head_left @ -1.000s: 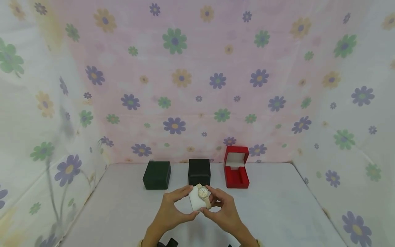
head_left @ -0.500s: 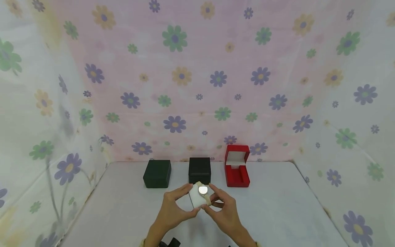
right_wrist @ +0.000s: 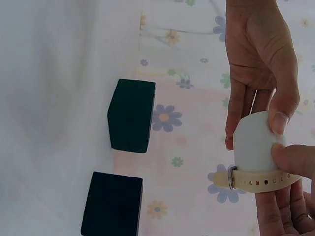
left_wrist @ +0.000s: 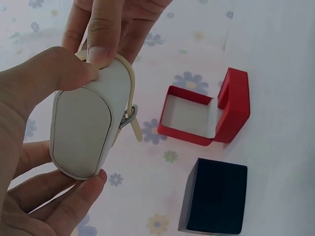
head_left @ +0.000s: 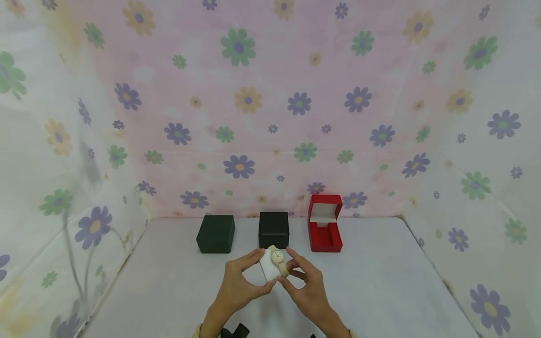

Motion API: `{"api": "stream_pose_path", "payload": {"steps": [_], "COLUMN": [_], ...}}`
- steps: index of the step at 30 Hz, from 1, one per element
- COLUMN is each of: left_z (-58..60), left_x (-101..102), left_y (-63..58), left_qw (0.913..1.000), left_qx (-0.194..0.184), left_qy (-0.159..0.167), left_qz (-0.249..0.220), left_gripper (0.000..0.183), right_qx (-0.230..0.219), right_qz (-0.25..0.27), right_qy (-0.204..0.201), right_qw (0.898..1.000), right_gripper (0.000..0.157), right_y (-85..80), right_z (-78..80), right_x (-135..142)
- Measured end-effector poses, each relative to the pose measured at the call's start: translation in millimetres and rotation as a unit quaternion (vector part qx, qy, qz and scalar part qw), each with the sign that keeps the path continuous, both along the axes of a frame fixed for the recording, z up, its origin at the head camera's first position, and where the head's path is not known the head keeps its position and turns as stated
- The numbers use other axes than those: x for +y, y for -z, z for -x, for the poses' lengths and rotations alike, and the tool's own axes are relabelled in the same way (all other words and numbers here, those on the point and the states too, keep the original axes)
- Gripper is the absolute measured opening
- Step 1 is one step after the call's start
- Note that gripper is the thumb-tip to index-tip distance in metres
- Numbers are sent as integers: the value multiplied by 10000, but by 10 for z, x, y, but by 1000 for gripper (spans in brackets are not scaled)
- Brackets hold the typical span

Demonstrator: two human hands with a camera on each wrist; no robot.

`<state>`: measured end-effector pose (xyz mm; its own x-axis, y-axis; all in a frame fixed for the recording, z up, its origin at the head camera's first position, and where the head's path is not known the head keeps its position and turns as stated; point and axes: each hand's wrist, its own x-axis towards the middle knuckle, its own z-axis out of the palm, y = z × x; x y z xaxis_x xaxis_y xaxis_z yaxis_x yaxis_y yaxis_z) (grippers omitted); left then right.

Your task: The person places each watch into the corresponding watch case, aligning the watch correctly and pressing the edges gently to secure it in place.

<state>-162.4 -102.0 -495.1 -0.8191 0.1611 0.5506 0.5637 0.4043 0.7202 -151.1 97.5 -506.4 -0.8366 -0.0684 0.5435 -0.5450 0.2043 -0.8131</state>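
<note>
A white watch cushion [head_left: 269, 269] is held up in front of the boxes, with a cream-strapped wristwatch [head_left: 277, 256] fastened round it toward its right end. My left hand [head_left: 233, 281] grips the cushion's left end between thumb and fingers. At the other end, my right hand [head_left: 310, 286] pinches the watch and cushion, its thumb [right_wrist: 291, 158] pressing the cushion right beside the strap. The strap [right_wrist: 266, 183], with its row of holes and metal buckle, shows in the right wrist view. In the left wrist view the cushion's flat end [left_wrist: 81, 132] faces the camera.
At the back of the white table [head_left: 169, 286] stand a closed dark green box [head_left: 215, 234], a closed black box [head_left: 274, 230] and a red box [head_left: 325, 237] with its lid raised. Flower-printed cloth [head_left: 270, 103] hangs behind and at both sides.
The boxes and hands sit slightly higher in the head view. The glare that covered the dial half a second ago has gone. Both hands keep hold of the cushion and watch.
</note>
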Motion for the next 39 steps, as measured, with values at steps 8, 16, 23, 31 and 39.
{"api": "stream_pose_path", "payload": {"steps": [8, 16, 23, 31, 39], "left_z": [-4, 10, 13, 35, 32], "left_x": [-6, 6, -17, -138, -178], "left_y": [-58, -6, 51, 21, -9], "left_qw": [9995, 9975, 9956, 9862, 9816], "left_qx": [309, 420, 387, 480, 419], "left_qy": [31, 236, 473, 1337, 1570], "left_qz": [-38, -511, -717, -844, -1006], "left_gripper": [67, 66, 68, 71, 69], "right_qx": [213, 254, 581, 178, -508], "right_qz": [102, 308, 154, 129, -97], "right_qy": [87, 381, 339, -683, -1083], "right_qw": [9997, 9985, 9976, 9974, 9928], "right_gripper": [61, 47, 42, 43, 66], "right_y": [24, 10, 10, -31, -113], "right_z": [-15, -75, -146, -71, 99], "right_x": [-19, -57, -52, 105, 232]}}
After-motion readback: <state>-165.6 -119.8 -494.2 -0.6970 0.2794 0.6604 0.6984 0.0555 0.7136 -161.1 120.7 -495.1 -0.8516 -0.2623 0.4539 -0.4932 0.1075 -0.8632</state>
